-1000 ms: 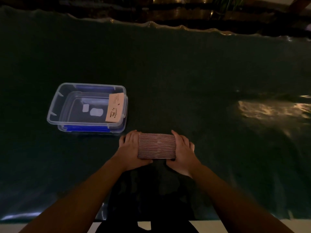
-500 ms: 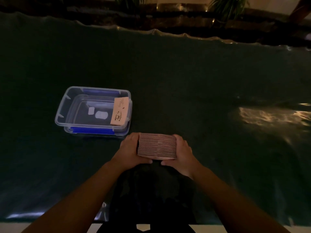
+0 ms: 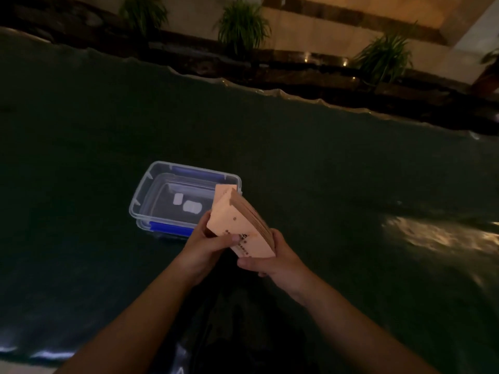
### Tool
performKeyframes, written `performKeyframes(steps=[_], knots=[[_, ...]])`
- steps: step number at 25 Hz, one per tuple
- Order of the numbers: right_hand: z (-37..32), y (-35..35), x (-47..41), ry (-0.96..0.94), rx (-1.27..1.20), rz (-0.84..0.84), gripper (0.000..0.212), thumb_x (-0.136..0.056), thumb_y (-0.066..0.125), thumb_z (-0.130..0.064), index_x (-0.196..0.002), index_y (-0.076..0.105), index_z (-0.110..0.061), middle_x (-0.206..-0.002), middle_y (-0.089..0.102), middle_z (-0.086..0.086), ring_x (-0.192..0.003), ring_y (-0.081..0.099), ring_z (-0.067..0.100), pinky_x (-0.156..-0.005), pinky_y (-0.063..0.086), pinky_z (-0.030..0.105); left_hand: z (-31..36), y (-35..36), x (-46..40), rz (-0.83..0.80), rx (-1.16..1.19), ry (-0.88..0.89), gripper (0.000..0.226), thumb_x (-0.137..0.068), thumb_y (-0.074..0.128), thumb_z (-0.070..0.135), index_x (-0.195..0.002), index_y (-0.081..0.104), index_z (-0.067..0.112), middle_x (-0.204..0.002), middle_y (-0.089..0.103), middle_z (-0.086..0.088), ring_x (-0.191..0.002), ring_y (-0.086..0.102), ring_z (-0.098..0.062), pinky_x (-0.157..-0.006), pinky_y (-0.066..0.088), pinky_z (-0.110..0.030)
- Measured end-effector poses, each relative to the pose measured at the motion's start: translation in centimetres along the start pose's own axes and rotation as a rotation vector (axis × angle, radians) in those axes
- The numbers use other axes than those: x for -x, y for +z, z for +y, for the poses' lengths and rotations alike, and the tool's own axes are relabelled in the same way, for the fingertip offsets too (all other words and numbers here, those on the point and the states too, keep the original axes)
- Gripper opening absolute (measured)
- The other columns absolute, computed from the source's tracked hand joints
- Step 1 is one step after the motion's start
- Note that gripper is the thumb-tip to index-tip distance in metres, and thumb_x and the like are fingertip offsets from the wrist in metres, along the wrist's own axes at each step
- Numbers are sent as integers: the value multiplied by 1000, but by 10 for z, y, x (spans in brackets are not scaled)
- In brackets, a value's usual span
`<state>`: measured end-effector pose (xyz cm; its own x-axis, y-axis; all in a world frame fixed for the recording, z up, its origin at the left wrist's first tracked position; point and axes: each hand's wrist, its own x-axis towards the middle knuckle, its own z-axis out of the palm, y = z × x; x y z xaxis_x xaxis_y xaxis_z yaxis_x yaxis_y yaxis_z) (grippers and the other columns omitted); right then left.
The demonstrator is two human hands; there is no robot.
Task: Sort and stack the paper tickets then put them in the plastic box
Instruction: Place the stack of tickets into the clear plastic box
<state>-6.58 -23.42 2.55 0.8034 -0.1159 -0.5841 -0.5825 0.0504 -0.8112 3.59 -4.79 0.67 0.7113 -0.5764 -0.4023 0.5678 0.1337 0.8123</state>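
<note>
A thick stack of pale orange paper tickets is held tilted above the dark table, its printed top face turned toward me. My left hand grips its near-left side with the thumb across the top ticket. My right hand holds the near-right corner from below. The clear plastic box with blue clips stands just behind and left of the stack, its right rim hidden by the tickets. Two white labels show on its bottom.
A dark green cover spreads over the table, wrinkled along its far edge. A bright light reflection lies on the right. Potted plants and a dark ledge stand beyond the table.
Both hands lifted the stack off the table and tipped it up, so its top face now shows. The view has swung upward and the single ticket on the box rim is now hidden.
</note>
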Motion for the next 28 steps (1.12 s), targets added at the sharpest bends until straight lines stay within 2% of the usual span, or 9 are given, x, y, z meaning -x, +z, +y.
performKeyframes(steps=[3, 7, 9, 12, 16, 20, 24, 28], knots=[[-14, 36, -7, 74, -88, 10, 102, -52, 99, -44, -140, 49, -37, -130, 73, -9, -117, 71, 19, -88, 58, 39, 5, -8, 1, 88, 78, -24, 79, -65, 88, 10, -137, 57, 19, -123, 76, -14, -120, 69, -35, -83, 64, -44], [-39, 60, -22, 98, -92, -7, 111, -54, 96, -52, -150, 46, -30, -134, 71, -6, -119, 71, 19, -102, 59, 45, 34, -34, -1, 148, 35, -15, 89, -52, 96, 28, -134, 60, 26, -120, 78, -8, -115, 73, -30, -83, 63, -47], [-53, 67, -35, 68, -73, 30, 111, -62, 92, -55, -158, 39, -34, -138, 69, -7, -119, 71, 16, -107, 56, 48, 56, -53, -6, 120, -15, -24, 86, -55, 94, 31, -134, 61, 24, -120, 78, -7, -112, 75, -29, -80, 64, -44], [-74, 81, -63, 32, -30, 12, 93, -79, 82, -48, -159, 34, -46, -138, 68, -8, -109, 75, 10, -96, 62, 41, 88, -80, -21, 87, -102, -78, 69, -70, 87, 25, -133, 60, 25, -119, 78, -10, -103, 78, -27, -74, 65, -40], [-90, 108, -104, 51, -62, 5, 78, -84, 77, -41, -154, 43, -46, -125, 74, -8, -100, 80, 11, -84, 67, 35, 113, -112, -48, 95, -190, -170, 62, -80, 81, 23, -137, 56, 21, -127, 73, -15, -111, 74, -33, -88, 60, -47], [-90, 129, -133, 136, -54, 49, 70, -91, 70, -41, -156, 43, -40, -125, 73, -3, -110, 75, 19, -102, 60, 51, 114, -126, -73, 113, -194, -257, 47, -91, 71, 20, -136, 57, 19, -126, 70, -18, -114, 70, -36, -92, 58, -50], [-88, 138, -147, 231, -6, 58, 59, -100, 59, -40, -157, 43, -34, -132, 71, 1, -120, 70, 23, -111, 52, 56, 98, -126, -97, 150, -257, -365, 33, -95, 63, 22, -128, 60, 21, -123, 71, -19, -112, 70, -37, -102, 54, -57], [-94, 139, -157, 314, 70, 90, 63, -104, 53, -44, -162, 36, -24, -144, 65, 10, -130, 63, 31, -116, 46, 57, 87, -126, -114, 178, -284, -431, 34, -94, 67, 32, -126, 63, 21, -118, 76, -16, -108, 73, -36, -98, 56, -57]])
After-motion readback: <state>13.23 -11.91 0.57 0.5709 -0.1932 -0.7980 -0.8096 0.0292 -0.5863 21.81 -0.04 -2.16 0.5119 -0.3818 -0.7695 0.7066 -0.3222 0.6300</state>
